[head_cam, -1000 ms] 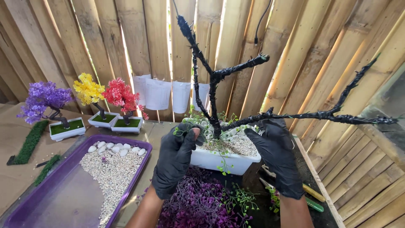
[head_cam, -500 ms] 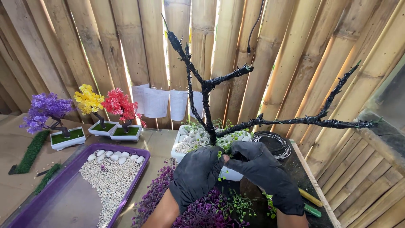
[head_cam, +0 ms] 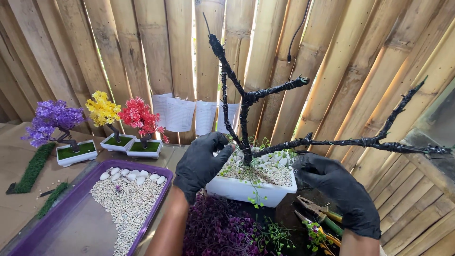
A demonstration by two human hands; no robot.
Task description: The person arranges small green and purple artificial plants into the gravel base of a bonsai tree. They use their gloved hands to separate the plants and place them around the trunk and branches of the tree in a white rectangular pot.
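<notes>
Both my hands wear black gloves. My left hand rests with spread fingers at the left end of a white rectangular pot, touching its rim. My right hand is at the pot's right end, fingers curled near a low branch. The pot holds small gravel, white pebbles and green sprigs. A bare tree of black-wrapped wire rises from it, with one long branch reaching right. A heap of purple artificial foliage lies below the pot.
A purple tray with gravel and white pebbles sits at the left. Three small finished trees, purple, yellow and red, stand in white pots by the bamboo wall. Green turf strips lie far left. Pliers lie at right.
My hands have come up from the purple foliage below the pot to its two ends. The left hand has opened out against the pot's left rim.
</notes>
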